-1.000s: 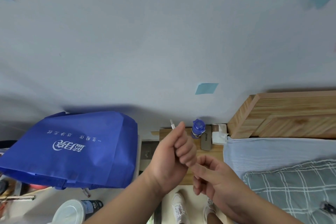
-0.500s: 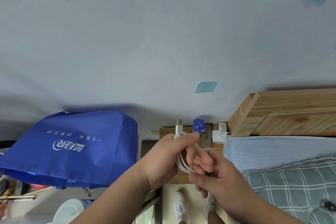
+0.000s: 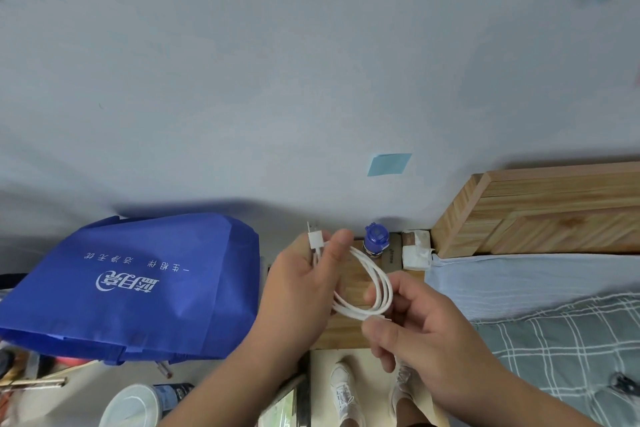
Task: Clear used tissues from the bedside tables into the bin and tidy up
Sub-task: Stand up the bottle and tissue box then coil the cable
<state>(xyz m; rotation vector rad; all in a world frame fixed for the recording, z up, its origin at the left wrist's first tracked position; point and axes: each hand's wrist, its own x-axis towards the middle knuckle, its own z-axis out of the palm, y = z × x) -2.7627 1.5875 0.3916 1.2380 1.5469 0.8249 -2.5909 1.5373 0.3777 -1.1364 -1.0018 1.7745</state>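
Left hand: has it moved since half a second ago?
Yes. The left hand has shifted left, off the blue-capped bottle its thumb overlapped, gripping the white cable.

A white cable (image 3: 378, 270) is being held in a loose coil of several loops above the wooden table (image 3: 346, 333). Its USB plug end is being pinched by the left hand (image 3: 304, 288), with the plug sticking up toward the far side. The near right part of the coil is being gripped by the right hand (image 3: 426, 340). A white tissue pack (image 3: 417, 250) is lying at the table's far right corner.
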